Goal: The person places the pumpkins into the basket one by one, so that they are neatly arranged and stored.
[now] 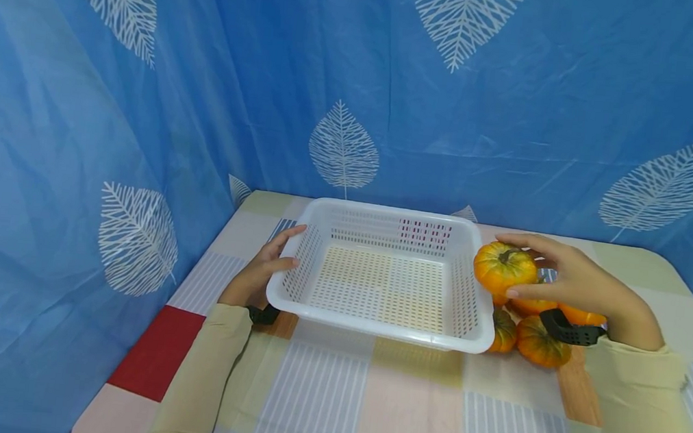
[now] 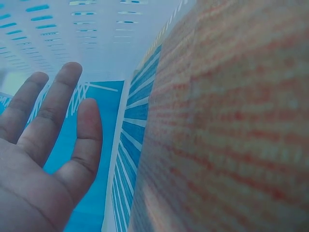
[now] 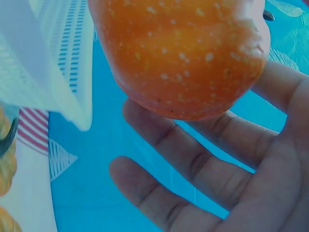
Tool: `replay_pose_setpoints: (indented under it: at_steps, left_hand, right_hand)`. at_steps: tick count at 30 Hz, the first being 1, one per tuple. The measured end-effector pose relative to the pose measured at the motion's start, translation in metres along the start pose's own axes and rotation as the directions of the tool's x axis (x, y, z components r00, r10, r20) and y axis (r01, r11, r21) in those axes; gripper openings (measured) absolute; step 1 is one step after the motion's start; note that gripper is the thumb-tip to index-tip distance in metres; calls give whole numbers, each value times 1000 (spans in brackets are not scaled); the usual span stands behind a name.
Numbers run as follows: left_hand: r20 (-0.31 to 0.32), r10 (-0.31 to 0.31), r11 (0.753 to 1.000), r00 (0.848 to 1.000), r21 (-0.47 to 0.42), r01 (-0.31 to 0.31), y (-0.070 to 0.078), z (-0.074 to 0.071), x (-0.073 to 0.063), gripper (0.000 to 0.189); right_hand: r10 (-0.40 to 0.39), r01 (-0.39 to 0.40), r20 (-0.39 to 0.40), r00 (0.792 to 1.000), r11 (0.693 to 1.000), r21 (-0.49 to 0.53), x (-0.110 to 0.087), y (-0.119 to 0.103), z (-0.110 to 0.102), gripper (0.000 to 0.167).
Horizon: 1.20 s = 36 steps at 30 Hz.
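A white plastic basket with slotted walls and floor sits on the table; nothing lies inside it. At its left side is my left hand, fingers and thumb spread beside the rim. The left wrist view shows that hand with fingers loosely extended near the slotted wall; contact there cannot be made out. My right hand grips an orange-yellow pumpkin between thumb and fingers, just off the basket's right rim. In the right wrist view the same pumpkin shows its speckled orange side above the fingers.
More small pumpkins lie right of the basket, among them a dark orange one and a greenish one; the right hand partly covers others. A patchwork cloth covers the table. Blue leaf-patterned curtains hang behind and at the left.
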State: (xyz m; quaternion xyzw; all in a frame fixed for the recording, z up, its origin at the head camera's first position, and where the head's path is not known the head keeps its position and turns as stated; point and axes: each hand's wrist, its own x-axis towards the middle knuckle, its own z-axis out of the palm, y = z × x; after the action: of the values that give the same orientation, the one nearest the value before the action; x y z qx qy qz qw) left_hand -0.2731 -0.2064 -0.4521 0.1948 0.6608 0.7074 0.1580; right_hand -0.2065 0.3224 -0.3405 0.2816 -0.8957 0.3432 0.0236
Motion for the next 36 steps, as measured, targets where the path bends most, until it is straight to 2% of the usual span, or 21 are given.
replay_pose_setpoints:
  at_steps: [5, 10, 14, 20, 25, 36]
  left_hand:
    - [-6, -14, 1000, 1000, -27, 14, 0, 1, -1, 79]
    - [-15, -39, 998, 999, -53, 38, 0, 3, -1, 79]
    - [1, -4, 999, 1000, -41, 4, 0, 2, -1, 78]
    - [40, 62, 998, 997, -30, -61, 0, -1, 1, 78]
    - [43, 58, 998, 997, -36, -57, -2, -2, 2, 78]
    - [48, 69, 996, 996, -55, -67, -2, -2, 2, 79]
  right_hand:
    - [1, -2, 33, 999, 1000, 14, 12, -8, 2, 78]
    - [60, -64, 91, 994, 997, 35, 25, -17, 5, 77]
    - [70, -76, 121, 990, 996, 45, 35, -23, 8, 76]
    - [44, -58, 164, 986, 995, 82, 51, -30, 16, 75]
    - [35, -66, 202, 979, 986, 150, 63, -33, 23, 75]
    - [30, -74, 255, 966, 983, 165, 84, -33, 42, 76]
